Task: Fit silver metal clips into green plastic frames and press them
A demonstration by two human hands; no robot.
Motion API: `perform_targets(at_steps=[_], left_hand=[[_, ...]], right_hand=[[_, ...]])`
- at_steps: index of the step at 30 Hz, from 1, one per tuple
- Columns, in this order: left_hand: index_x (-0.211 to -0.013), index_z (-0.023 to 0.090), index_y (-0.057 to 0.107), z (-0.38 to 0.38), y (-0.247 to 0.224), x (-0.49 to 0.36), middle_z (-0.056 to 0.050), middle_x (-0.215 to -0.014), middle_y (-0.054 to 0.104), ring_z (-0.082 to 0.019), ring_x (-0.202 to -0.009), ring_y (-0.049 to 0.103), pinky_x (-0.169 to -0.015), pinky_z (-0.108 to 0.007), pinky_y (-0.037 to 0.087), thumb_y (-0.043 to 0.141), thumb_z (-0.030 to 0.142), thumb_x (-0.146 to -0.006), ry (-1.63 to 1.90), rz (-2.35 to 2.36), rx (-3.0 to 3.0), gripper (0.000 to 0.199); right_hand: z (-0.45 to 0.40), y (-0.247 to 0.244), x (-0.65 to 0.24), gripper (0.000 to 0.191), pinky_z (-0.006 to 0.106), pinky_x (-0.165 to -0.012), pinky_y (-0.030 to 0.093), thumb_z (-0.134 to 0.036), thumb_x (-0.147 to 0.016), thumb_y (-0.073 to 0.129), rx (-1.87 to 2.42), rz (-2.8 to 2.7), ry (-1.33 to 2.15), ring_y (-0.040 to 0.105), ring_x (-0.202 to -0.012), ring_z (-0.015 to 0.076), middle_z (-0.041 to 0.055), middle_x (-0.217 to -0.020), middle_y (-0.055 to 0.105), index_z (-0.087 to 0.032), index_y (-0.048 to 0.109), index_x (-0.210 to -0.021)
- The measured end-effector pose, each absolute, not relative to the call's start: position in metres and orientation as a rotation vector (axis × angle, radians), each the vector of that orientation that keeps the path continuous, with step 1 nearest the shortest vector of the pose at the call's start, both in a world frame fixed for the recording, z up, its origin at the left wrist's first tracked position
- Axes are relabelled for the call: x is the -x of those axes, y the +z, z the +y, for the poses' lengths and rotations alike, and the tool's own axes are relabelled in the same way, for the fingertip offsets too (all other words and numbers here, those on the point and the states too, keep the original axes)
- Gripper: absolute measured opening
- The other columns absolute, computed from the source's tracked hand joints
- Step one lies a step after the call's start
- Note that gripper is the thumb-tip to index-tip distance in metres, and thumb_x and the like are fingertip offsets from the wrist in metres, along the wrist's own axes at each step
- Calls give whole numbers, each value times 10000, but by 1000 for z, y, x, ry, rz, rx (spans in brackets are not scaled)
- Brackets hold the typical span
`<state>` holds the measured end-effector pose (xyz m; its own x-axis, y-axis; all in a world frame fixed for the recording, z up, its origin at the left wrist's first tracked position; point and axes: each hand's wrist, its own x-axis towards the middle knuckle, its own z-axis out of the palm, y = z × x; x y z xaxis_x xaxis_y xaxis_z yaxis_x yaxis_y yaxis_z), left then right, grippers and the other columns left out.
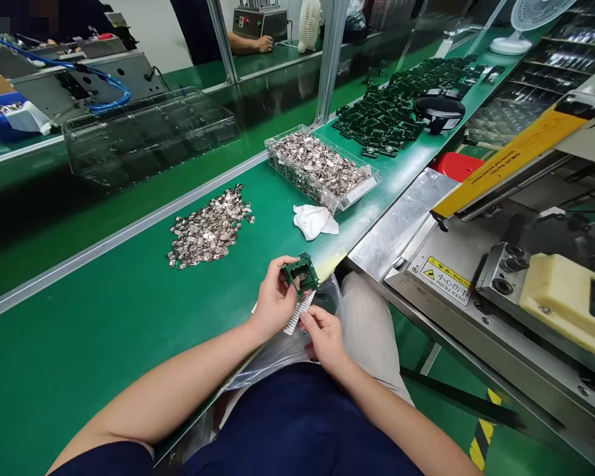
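we've got a green frame (301,274) gripped in our l hand (276,297), btwn thumb & fingers, up at the near edge of the green table (104,337). our r hand (326,336) has thumb & index tips close tog. at the edge of a gridded strip (292,322) just below the frame; can't tell if they pinch it. we see a metal-pc pile (211,228) fwd-left, & a white cloth (313,221) near a clear tray (364,190) of similar pcs.
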<state>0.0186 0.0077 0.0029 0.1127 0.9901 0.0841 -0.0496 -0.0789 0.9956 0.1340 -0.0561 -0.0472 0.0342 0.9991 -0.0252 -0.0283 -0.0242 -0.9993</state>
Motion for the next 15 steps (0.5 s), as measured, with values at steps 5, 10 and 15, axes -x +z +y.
perform_targets(at_steps=[5,10,15], left_hand=[[-1112,221,466,12,6,-23,-22,-924,560,-129,-737,588,-663,-273,592,643,417,-847,1204,994,-1204,375],[-1099,221,461,15,8,-22,-17,-919,548,-125,-746,600,-630,-252,591,668,410,-832,1193,979,-1134,387],[-1111,230,461,15,6,-19,-23,-933,548,-143,-762,611,-626,-264,584,665,427,-832,1178,943,-1117,397]], right_hand=[[-55,-59,-143,430,311,-636,430,-543,-913,506,1253,-1320,1103,507,-650,193,26,-672,545,-202,626,-680],[-52,-75,-155,386,286,-536,390,-419,-907,497,1342,-1511,1151,523,-535,185,20,-585,586,-219,609,-596],[-52,-53,-173,275,297,-512,367,-336,-808,637,1461,-1639,1128,538,-491,199,15,-545,614,-235,634,-553]])
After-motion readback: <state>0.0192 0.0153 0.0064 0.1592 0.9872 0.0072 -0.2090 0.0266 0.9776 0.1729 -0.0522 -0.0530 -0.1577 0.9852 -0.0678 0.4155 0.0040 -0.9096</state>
